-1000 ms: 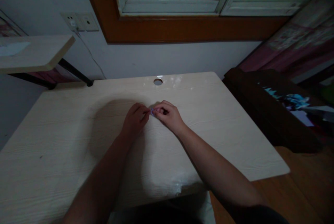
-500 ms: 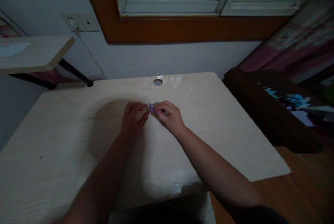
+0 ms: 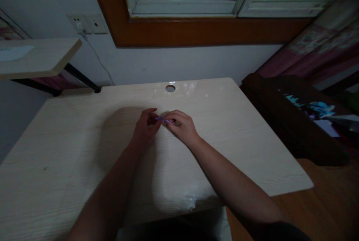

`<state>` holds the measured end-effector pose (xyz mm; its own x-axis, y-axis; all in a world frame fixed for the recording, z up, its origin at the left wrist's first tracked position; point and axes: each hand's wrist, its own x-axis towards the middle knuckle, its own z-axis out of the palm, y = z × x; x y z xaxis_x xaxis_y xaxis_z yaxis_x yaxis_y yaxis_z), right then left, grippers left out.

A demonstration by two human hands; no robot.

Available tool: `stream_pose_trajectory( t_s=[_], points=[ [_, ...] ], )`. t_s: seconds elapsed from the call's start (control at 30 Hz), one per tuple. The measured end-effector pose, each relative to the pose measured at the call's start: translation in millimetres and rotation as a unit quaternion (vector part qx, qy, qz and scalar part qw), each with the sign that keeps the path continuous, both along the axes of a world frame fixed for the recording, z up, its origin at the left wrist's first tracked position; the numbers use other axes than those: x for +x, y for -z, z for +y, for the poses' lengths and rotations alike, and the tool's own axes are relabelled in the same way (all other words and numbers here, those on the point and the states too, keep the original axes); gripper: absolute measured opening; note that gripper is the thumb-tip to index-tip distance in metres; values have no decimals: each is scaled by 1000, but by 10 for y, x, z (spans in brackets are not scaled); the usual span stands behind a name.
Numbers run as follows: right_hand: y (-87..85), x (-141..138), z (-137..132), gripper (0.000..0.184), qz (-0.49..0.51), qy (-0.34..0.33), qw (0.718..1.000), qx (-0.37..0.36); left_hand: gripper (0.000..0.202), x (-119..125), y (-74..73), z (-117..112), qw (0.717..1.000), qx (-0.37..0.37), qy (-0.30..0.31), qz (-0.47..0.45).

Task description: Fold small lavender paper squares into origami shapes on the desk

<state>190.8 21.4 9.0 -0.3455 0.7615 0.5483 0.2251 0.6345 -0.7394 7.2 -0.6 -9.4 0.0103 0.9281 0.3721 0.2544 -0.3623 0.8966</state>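
A small, thin purple piece (image 3: 159, 118) that looks like folded paper is held between my two hands above the table (image 3: 238, 140). My left hand (image 3: 146, 125) pinches its left end between thumb and fingertips, with one finger lifted away. From the other side, my right hand (image 3: 181, 123) grips the right end, its fingers curled and closed. Most of the piece is covered by the fingertips, so its exact shape is hard to make out.
Behind the hands is a round cable hole (image 3: 170, 88) in the tabletop. A raised shelf (image 3: 42, 59) on black legs stands at the left. Dark brown furniture (image 3: 269, 113) bearing blue items (image 3: 321, 109) is beyond the right edge, and a window (image 3: 185, 7) is above.
My left hand's fingers have closed onto the purple piece. Its upright left part has tipped down and now looks flatter. My right hand has stayed nearly still.
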Motion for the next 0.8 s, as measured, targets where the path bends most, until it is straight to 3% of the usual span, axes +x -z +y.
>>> stream_pose_trajectory(
  t_s=[0.2,0.53,0.67,0.8],
  points=[
    [12,-16,-4,10,-13,-10,1000,-2,36,-29,-12,24,1000,-9,-9,-14],
    [22,-15,19,10,2,11,998,-61,21,-45,-82,10,991,66,-83,86],
    [86,-24,41,11,43,33,991,-125,31,-33,-56,25,992,74,-80,65],
    [117,-27,37,16,60,33,983,-170,50,-4,-20,33,998,32,-47,30]
  ],
)
